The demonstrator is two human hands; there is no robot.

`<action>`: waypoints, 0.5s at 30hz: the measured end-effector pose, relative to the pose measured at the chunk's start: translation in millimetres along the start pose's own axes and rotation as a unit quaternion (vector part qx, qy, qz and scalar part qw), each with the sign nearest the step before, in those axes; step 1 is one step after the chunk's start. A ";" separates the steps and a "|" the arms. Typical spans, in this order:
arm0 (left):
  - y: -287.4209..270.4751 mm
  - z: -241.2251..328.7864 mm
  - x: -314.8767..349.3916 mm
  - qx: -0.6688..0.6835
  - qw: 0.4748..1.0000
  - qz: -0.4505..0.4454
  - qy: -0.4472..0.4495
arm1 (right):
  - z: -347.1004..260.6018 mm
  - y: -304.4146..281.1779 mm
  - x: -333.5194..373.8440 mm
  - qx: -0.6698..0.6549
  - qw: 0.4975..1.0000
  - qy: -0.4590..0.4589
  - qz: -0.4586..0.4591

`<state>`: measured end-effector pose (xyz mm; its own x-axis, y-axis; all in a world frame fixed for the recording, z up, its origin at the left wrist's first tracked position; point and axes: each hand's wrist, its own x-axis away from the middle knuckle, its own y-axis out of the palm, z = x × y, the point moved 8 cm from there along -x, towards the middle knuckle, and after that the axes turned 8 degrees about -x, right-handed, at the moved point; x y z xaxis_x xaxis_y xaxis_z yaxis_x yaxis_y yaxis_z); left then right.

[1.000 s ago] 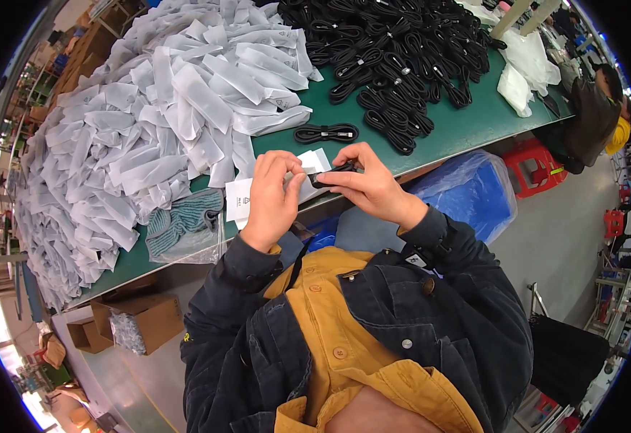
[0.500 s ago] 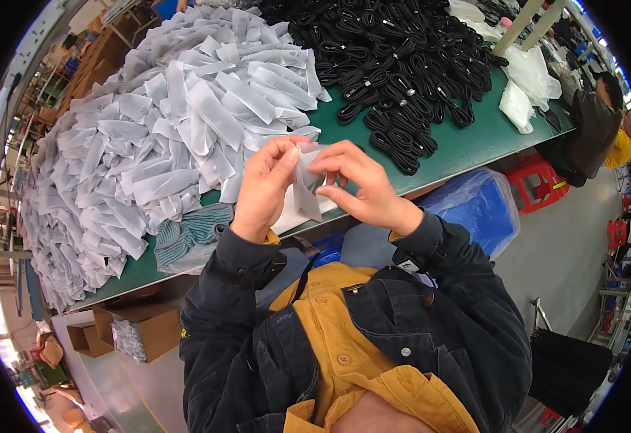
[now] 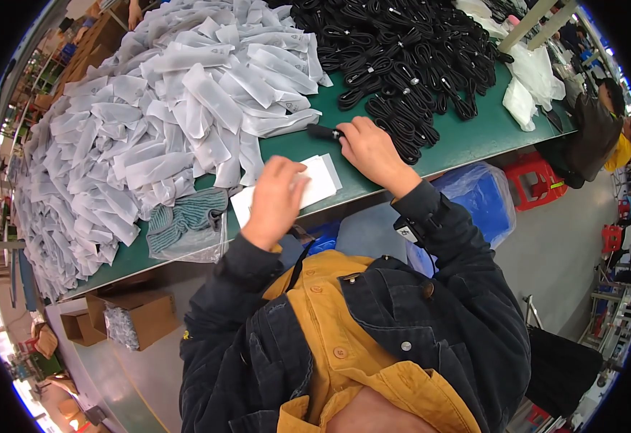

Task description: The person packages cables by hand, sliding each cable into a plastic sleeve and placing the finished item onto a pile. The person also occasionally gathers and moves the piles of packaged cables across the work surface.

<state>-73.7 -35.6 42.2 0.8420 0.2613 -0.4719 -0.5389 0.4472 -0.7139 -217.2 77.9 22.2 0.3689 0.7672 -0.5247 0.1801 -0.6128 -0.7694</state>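
Note:
My left hand is over a flat stack of white sleeves at the table's near edge. Its fingers are curled in, and whatever may be between them is hidden. To the right, my right hand grips a black bundled cable with a small shiny spot; my fingers cover its right end. Just beyond the right hand spreads a large heap of black coiled cables. A big pile of filled, frosted white sleeves covers the left side of the green table.
Striped grey-green knitted gloves lie on clear plastic left of the stack. Below the table are a plastic-lined blue bin and cardboard boxes. A red stool and a person in dark clothing are at the right.
The frosted sleeve that both hands held up has left them. My left hand has lowered onto the white stack; my right hand has moved right and now holds a black cable.

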 end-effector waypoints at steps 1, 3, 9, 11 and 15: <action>13.6 0.1 7.5 0.003 1.000 -0.007 -0.016 | 3.4 -2.0 3.1 -0.016 0.999 0.029 0.020; 22.8 8.4 9.1 -0.017 1.000 -0.013 -0.017 | 4.5 -7.3 10.5 -0.030 0.997 0.057 0.037; 36.4 -3.7 11.6 -0.022 0.997 -0.041 -0.069 | 0.3 -12.2 38.5 -0.314 0.916 0.251 0.013; 36.2 -6.4 10.8 0.002 0.995 -0.038 -0.088 | -3.6 -16.1 47.1 -0.332 0.905 0.264 0.015; 35.1 -13.0 13.1 0.071 0.987 -0.032 -0.143 | -17.6 -31.7 52.2 -0.291 0.942 0.166 0.034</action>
<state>-81.9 -27.6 4.2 0.8575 0.4506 -0.2482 -0.4928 0.5809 -0.6478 -187.5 134.0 25.6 0.6449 0.6798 -0.3493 0.5789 -0.7329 -0.3574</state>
